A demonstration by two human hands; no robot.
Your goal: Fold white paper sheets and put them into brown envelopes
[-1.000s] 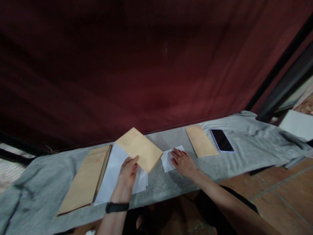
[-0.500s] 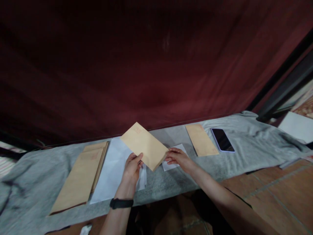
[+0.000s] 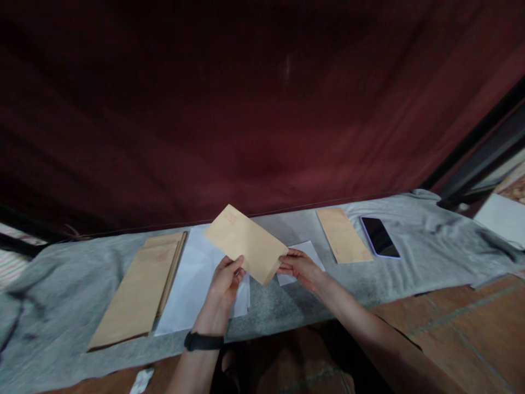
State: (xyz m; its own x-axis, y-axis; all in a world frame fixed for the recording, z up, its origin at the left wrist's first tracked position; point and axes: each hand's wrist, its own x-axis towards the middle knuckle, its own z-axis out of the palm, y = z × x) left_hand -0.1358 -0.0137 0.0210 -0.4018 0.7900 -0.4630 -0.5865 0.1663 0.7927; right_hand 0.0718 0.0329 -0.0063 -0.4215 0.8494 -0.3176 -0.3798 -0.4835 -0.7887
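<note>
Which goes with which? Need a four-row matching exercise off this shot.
1. Phone
2. Central envelope
3. Large white paper
4. Brown stack

A. In the left hand, with the right hand at its corner
B. Farthest left of the four
C. Dark, with a purple edge
D. Immediately right of the brown stack

Pairs: 1-C, 2-A, 3-D, 4-B

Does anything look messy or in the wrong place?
Maybe: a crumpled-looking white thing lies on the floor, while the white sheets lie up on the grey cloth. I can't tell what it is. Nothing looks spilled.
</note>
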